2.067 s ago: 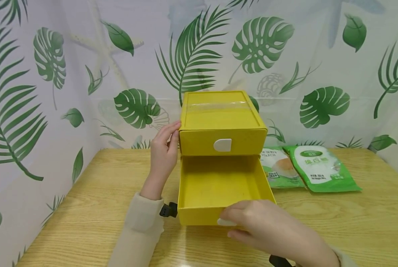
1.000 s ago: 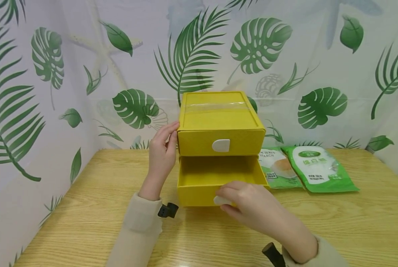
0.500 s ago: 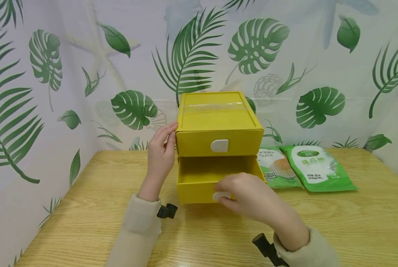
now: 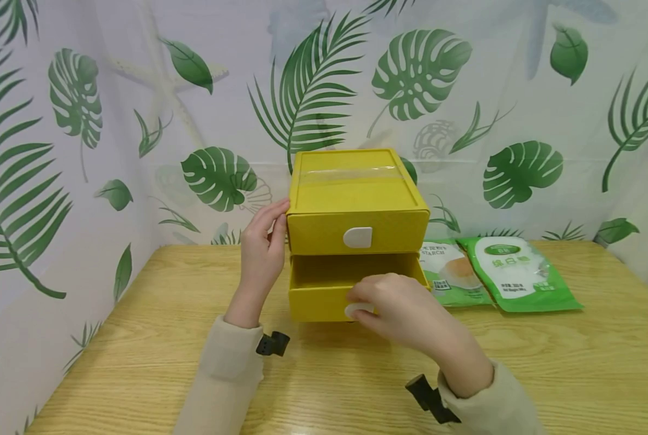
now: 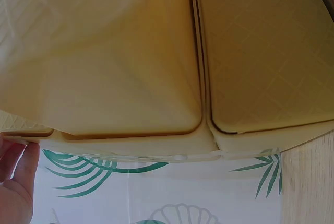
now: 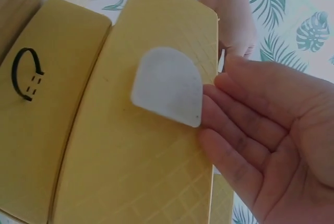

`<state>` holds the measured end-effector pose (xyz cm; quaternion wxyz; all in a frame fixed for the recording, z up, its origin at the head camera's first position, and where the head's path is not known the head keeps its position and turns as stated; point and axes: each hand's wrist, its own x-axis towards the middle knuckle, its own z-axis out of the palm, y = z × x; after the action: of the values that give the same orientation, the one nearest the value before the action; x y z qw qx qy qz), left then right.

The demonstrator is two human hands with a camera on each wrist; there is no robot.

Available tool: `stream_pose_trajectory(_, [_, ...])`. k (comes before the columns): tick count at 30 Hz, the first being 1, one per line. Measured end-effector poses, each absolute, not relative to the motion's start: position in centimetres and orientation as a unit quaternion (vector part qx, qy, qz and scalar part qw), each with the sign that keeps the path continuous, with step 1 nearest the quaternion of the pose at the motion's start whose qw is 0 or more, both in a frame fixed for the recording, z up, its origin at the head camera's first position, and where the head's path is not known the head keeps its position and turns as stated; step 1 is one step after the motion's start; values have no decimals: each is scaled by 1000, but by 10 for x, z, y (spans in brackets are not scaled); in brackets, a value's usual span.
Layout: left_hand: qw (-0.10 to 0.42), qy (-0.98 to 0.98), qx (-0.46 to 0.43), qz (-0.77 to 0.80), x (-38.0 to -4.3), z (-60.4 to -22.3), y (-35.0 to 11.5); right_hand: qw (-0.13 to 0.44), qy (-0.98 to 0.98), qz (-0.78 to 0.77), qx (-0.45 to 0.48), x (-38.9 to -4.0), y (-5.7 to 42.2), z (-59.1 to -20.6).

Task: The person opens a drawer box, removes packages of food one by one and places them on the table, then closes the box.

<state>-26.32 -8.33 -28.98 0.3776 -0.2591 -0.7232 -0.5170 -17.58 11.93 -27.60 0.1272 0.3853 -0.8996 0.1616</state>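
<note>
A yellow drawer unit [image 4: 351, 196] stands mid-table, its upper drawer [image 4: 318, 232] closed flush. Below that, a yellow drawer [image 4: 318, 305] is partly pulled out, with a white handle [image 4: 359, 310] on its front. My right hand [image 4: 405, 314] holds this handle, fingers above and thumb at its front. From the right wrist, the fingertips [image 6: 211, 109] meet the edge of the white handle [image 6: 169, 85]. My left hand [image 4: 264, 254] rests fairly straight-fingered against the unit's left side, near the top front corner. Only part of that hand [image 5: 18, 182] shows in the left wrist view.
Two green-and-white packets, a starch packet [image 4: 446, 272] and a larger packet [image 4: 520, 275], lie right of the unit on the wooden table [image 4: 166, 362]. A black loop [image 6: 23, 75] marks another drawer front. A leaf-print cloth [image 4: 329, 72] hangs behind.
My right hand has moved away from me with the handle, and the drawer has slid farther into the unit. My left hand has stayed against the side.
</note>
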Motion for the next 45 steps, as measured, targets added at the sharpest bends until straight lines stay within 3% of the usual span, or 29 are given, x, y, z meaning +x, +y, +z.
stream_pose_trajectory(25, [384, -728, -261, -505, -263, -290, -83, 256, -883, 131, 371, -206, 119, -303])
stream_pose_trajectory(45, [386, -728, -258, -505, -262, -290, -83, 265, -883, 134, 364, -218, 121, -314])
